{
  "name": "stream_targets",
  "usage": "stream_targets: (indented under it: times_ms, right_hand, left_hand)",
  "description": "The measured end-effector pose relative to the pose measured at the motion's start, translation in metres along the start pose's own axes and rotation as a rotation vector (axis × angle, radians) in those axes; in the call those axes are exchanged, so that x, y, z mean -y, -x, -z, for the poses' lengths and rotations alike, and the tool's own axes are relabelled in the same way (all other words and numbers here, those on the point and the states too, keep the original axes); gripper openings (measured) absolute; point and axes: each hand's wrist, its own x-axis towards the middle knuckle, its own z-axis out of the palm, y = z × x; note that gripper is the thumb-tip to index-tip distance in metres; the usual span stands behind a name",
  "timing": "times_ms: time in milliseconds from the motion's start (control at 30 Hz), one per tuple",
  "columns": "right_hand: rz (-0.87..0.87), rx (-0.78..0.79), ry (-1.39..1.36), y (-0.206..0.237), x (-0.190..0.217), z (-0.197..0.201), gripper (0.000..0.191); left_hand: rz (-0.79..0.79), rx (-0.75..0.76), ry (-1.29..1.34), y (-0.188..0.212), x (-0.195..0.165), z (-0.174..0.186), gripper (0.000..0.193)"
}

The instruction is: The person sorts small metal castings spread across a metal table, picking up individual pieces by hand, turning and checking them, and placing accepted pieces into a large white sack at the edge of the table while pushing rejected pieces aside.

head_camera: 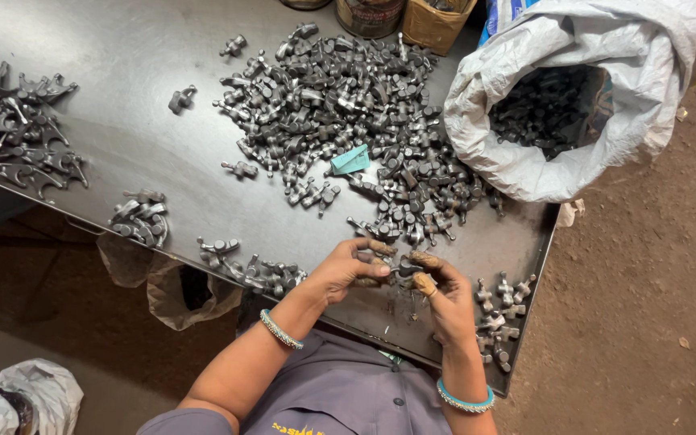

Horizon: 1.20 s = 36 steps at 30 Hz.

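My left hand (346, 270) and my right hand (438, 292) meet over the near edge of the dark metal table (122, 56). Together they pinch one small grey metal part (403, 268) between the fingertips. A big heap of the same forged parts (348, 121) spreads across the middle of the table just beyond my hands. A small row of these parts (251, 270) lies left of my left hand. Another small group (503, 310) sits right of my right hand near the table corner.
A white woven sack (541, 153) full of parts stands open at the table's right edge. A teal scrap (351, 159) lies in the heap. Flat forked pieces (18, 129) pile at far left. Containers (437, 20) line the back edge. Dirt floor (646, 306) lies to the right.
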Motion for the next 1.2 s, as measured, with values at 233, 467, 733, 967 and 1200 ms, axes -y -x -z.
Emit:
stream_targets:
  times_ms: [233,467,733,967,1200]
  right_hand:
    - [-0.229,-0.084,-0.205,0.009,-0.036,0.022,0.031]
    - [-0.229,-0.115,-0.222,0.017,-0.050,0.027,0.027]
    - [-0.185,-0.076,-0.095,0.016,-0.041,0.024,0.030]
    - [-0.204,-0.149,-0.210,0.018,-0.042,0.028,0.040]
    - [-0.245,-0.171,-0.175,0.020,-0.041,0.031,0.042]
  left_hand:
    - [0.059,0.141,0.073,-0.004,0.013,0.003,0.026]
    - [0.032,0.172,0.038,-0.008,0.015,0.007,0.032]
    - [-0.016,0.159,-0.005,-0.009,0.015,0.013,0.032]
    - [-0.020,0.163,-0.033,-0.012,0.019,0.013,0.028]
    - [-0.069,0.131,-0.128,-0.016,0.026,0.015,0.033]
